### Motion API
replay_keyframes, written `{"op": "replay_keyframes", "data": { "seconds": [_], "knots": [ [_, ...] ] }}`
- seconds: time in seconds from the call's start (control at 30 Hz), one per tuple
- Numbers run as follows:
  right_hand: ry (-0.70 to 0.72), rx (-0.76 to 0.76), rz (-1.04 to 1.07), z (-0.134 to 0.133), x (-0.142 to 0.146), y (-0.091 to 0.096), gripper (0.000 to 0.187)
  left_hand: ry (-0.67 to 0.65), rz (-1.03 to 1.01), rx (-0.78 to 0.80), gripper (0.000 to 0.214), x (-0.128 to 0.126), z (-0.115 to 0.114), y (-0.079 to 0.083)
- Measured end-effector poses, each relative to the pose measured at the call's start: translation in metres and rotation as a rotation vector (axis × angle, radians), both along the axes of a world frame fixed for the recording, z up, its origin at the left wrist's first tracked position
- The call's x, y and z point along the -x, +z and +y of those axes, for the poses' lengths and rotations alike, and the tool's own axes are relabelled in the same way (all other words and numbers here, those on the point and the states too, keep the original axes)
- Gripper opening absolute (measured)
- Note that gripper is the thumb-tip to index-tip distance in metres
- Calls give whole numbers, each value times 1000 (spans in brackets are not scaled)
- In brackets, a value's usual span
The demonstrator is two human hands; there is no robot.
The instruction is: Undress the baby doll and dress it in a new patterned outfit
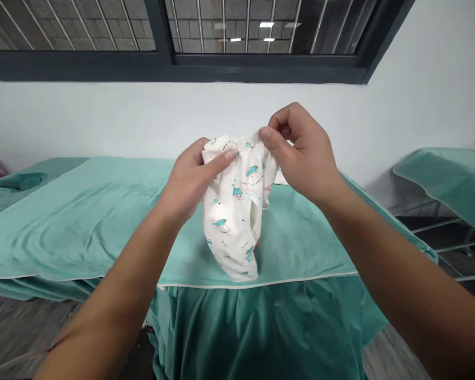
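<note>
I hold up a small white baby garment [233, 221] printed with teal and red figures, above a table covered in teal cloth [83, 221]. My left hand [190, 179] pinches its upper left edge, thumb pressed on the fabric. My right hand [301, 153] pinches the upper right edge between thumb and fingers. The garment hangs down between both hands, its lower end touching the cloth near the table's front edge.
A white wall and a dark-framed barred window [182, 58] lie behind the table. A second teal-covered surface [447, 179] on a metal rack stands at the right. Folded teal cloth [19, 180] lies at the far left.
</note>
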State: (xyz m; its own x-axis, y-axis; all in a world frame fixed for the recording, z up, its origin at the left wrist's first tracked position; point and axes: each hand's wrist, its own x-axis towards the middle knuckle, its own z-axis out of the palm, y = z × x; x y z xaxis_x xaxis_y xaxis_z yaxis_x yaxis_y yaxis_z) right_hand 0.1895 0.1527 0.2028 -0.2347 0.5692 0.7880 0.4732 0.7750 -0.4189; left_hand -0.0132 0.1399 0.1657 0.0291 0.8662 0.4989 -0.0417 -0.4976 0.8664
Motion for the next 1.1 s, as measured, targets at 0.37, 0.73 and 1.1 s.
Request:
{"op": "replay_keyframes", "data": {
  "seconds": [0.37, 0.73, 1.1],
  "knots": [
    [31, -4, -88, -5, -1, 28, 26, 144, 195, -368, 13, 8, -13, 19],
    [203, 193, -82, -2, 17, 19, 26, -427, 191, 200, 42, -5, -6, 1],
    [561, 753, -216, -2, 0, -16, 33, -201, 22, 169, 45, 2, 5, -7]
  ]
}}
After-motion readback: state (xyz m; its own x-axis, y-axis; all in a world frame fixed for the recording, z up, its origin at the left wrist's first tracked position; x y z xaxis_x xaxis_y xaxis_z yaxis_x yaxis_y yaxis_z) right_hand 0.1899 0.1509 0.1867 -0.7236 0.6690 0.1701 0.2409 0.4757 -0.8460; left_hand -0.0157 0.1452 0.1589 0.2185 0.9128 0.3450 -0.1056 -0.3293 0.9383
